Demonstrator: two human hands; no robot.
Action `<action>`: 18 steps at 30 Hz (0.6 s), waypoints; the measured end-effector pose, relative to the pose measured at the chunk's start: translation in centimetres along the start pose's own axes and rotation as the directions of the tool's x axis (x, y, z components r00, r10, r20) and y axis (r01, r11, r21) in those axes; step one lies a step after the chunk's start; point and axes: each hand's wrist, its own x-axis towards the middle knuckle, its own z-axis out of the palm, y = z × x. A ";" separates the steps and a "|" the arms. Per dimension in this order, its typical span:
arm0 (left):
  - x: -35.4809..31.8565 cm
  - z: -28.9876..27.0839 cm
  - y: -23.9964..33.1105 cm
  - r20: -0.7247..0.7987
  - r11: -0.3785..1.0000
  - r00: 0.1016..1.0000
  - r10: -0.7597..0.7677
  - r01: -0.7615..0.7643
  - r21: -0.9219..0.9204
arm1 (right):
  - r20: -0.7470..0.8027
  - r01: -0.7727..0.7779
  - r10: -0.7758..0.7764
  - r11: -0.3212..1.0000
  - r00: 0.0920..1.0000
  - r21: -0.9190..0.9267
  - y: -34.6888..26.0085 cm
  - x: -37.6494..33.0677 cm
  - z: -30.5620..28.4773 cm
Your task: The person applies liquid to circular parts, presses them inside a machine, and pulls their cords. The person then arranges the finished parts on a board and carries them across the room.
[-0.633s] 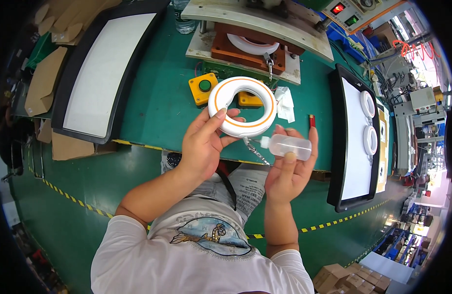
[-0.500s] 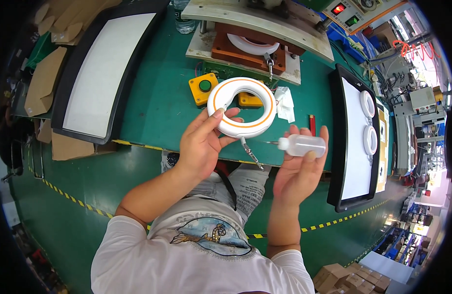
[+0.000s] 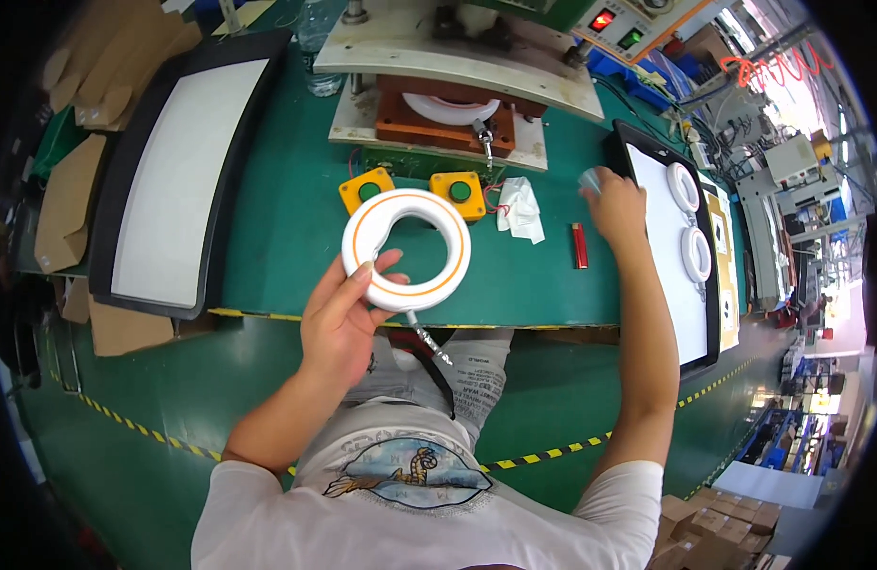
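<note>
My left hand is closed on the lower left rim of a white ring with an orange line round its face. The thumb lies on top and the fingers reach under into the opening. From the ring's lower edge hangs a short metal clasp. At the right part of the bench my right hand is closed round a small clear squeeze bottle, mostly hidden by the fingers. A red lighter lies on the bench left of that hand.
A press stands at the back with another white ring in its brown block. Two yellow button boxes and a white tissue lie before it. Black-rimmed trays flank the bench; two rings are in the right tray.
My right hand has carried the squeeze bottle away from the ring, forward over the bench. My left hand has shifted the ring slightly left and toward me. The view has shifted too.
</note>
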 end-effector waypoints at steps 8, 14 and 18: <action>-0.3 -1.1 0.4 -0.020 0.999 0.999 0.031 -0.031 0.015 | 0.168 0.352 -0.318 0.710 0.933 -0.610 -2.6 2.9 3.1; 0.0 -2.0 1.8 -0.042 0.993 0.993 0.111 -0.110 0.038 | -0.403 0.231 -0.300 0.949 0.864 -0.213 -4.6 1.6 0.3; 0.6 -1.6 2.0 -0.004 0.993 0.994 0.111 -0.111 0.047 | -0.611 0.454 -0.148 0.804 0.778 0.384 -9.6 0.1 -1.6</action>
